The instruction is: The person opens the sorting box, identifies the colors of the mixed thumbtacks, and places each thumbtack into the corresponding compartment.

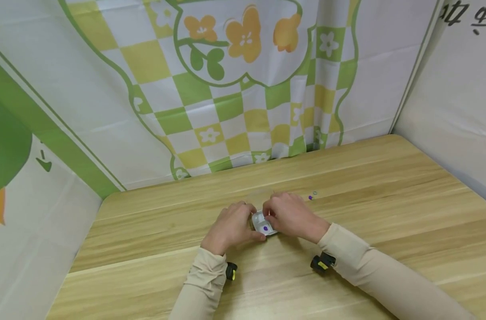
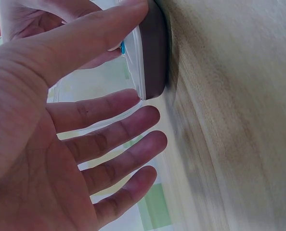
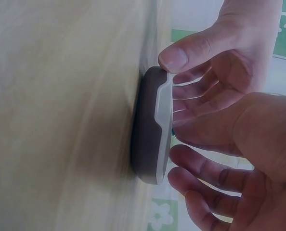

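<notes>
A small case (image 1: 257, 218), dark outside with a white compartmented inside, lies on the table. A purple piece (image 1: 265, 228) sits in its near compartment. My left hand (image 1: 233, 227) holds the case between thumb and index finger, the thumb on its near edge; its other fingers spread beside it in the left wrist view. Over the right part of the case, my right hand (image 1: 292, 215) has its thumb and index finger together inside it. A tiny teal piece (image 3: 173, 131) shows at those fingertips, mostly hidden, its kind too small to tell.
To the right of my right hand lie another small purple piece (image 1: 310, 197) and a tiny pale ring-like piece (image 1: 315, 193) on the wooden table (image 1: 387, 213). A checkered curtain (image 1: 243, 111) hangs behind the table's far edge, and a white wall panel (image 1: 459, 102) stands at the right.
</notes>
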Available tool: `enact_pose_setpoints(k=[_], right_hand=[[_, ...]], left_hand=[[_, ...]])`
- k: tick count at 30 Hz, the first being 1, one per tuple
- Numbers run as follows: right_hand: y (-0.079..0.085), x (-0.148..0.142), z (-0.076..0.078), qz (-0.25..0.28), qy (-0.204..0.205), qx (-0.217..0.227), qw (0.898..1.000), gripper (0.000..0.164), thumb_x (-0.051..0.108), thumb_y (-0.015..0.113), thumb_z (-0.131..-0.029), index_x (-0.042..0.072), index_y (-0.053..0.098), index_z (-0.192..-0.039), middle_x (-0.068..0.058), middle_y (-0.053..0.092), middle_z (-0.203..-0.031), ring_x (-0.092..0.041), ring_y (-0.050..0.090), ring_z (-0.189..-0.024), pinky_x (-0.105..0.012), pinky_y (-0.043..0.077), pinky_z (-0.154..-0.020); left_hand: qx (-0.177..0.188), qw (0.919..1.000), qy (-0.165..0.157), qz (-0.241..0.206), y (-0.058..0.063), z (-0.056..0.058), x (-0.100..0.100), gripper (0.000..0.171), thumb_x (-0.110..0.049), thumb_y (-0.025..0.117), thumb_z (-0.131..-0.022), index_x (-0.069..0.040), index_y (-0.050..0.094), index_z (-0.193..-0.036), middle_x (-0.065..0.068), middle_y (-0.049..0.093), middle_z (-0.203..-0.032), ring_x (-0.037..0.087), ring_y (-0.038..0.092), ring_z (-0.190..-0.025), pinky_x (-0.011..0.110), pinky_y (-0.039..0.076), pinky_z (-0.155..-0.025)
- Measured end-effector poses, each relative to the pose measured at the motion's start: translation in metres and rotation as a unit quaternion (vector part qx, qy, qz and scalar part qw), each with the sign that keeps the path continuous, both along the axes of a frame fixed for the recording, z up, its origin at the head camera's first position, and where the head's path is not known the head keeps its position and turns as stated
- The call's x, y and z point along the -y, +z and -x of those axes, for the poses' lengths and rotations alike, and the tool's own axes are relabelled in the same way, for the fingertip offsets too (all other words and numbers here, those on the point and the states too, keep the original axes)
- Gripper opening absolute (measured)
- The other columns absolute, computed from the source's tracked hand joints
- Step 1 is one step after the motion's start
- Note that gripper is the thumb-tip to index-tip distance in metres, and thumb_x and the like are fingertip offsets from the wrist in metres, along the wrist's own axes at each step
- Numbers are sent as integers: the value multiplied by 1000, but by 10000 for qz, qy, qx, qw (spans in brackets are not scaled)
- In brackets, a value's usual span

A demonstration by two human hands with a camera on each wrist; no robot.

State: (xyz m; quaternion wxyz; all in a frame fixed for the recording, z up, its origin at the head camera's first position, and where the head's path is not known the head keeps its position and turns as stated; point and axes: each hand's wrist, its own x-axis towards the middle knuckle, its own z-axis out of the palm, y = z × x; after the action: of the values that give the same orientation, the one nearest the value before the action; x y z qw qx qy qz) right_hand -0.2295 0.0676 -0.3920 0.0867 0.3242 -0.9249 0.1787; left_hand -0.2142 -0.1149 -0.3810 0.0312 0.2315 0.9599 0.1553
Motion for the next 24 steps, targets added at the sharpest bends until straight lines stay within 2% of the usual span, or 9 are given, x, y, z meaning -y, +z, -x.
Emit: enact_pose_setpoints(k=[9, 24], right_hand=[[-2, 1, 0, 29, -8, -85, 10000, 6, 18, 65, -79, 22, 62, -76, 8, 51, -73, -9, 45, -62, -26, 36, -52], [-5, 3, -1, 19, 25, -199, 9998, 5, 18, 66, -79, 21, 63, -77, 8, 50, -73, -9, 45, -65, -27, 37, -54]], left_hand=[[13, 10000, 3, 54, 2, -1, 0, 61, -46, 78, -64, -8, 61, -108, 2, 58, -96, 14, 51, -82, 38, 39, -75], [-5, 10000, 0, 49, 1, 0, -1, 58, -45, 78, -64, -8, 62, -105, 1, 58, -93, 14, 50, -80, 37, 39, -73]])
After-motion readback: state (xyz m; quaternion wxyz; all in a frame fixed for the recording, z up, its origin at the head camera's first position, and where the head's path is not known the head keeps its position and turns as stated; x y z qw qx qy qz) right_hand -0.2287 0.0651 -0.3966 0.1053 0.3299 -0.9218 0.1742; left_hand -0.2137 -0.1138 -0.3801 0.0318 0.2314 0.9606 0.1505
